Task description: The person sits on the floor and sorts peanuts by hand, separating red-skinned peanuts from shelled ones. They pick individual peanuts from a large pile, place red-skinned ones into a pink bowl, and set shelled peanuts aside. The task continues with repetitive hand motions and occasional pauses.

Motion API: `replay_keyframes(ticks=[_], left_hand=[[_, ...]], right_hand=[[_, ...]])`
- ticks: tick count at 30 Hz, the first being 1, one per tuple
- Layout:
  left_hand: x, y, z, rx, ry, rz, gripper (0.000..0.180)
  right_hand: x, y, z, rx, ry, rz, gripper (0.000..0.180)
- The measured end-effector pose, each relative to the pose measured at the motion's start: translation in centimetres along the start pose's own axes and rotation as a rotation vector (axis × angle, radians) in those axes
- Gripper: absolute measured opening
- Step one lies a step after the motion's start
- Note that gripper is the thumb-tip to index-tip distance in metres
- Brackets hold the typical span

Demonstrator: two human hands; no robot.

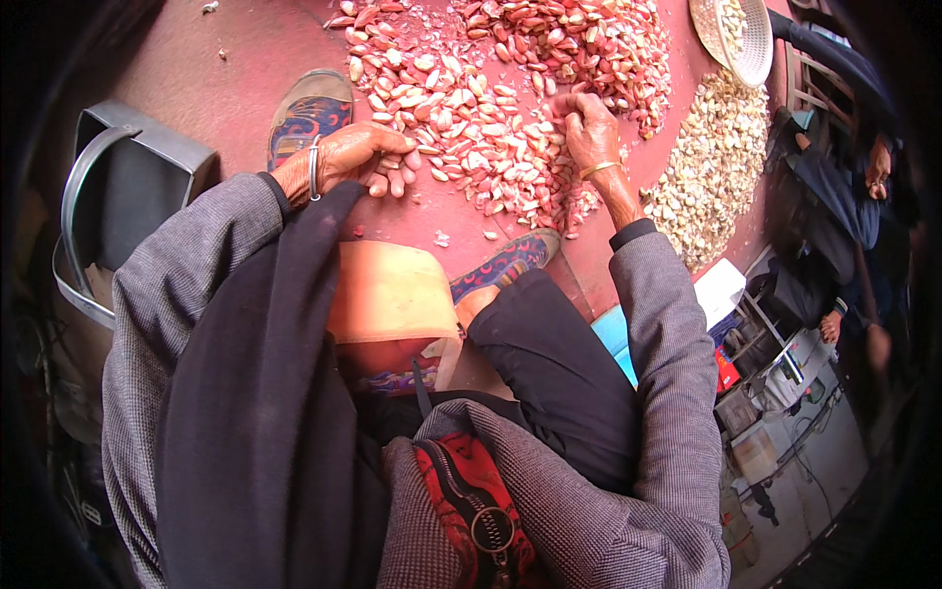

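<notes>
On the red floor [226, 128] lies a broad spread of pink-red, pale-streaked elongated pieces [491, 137], like nuts or cloves; their exact kind is unclear. My left hand [368, 157], with a metal bangle at the wrist, is at the spread's near left side. Its thumb and fingers are curled together, and a small pinkish bit seems to show at the tips. My right hand [592, 133], wearing a yellowish bangle, is over the right part of the spread. Its fingers are bent inward, hiding whatever they hold.
A heap of pale, cream pieces [711, 167] lies to the right, below a woven basket [751, 44]. At left stands a grey metal container with a curved handle [132, 147]. An orange-topped seat [388, 294] is between my legs. Other people [834, 187] sit at far right.
</notes>
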State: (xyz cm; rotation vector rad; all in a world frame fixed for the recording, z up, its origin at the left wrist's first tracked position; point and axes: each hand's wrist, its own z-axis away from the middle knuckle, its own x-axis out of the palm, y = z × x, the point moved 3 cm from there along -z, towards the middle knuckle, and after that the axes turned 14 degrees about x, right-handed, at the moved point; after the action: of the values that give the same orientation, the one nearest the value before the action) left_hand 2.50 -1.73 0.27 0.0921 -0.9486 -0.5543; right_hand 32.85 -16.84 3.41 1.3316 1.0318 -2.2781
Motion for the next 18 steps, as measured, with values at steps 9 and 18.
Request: replay_keyframes(ticks=[9,18], left_hand=[[-0.45,-0.11,-0.18,0.034,-0.039,-0.026,0.028],[-0.32,-0.25,-0.27,0.005,-0.003,-0.017,0.027]], right_hand=[[-0.33,0.13,-0.52,0.165,0.014,-0.257,0.017],[0.15,-0.26,-0.09,0.082,-0.045,-0.126,0.016]])
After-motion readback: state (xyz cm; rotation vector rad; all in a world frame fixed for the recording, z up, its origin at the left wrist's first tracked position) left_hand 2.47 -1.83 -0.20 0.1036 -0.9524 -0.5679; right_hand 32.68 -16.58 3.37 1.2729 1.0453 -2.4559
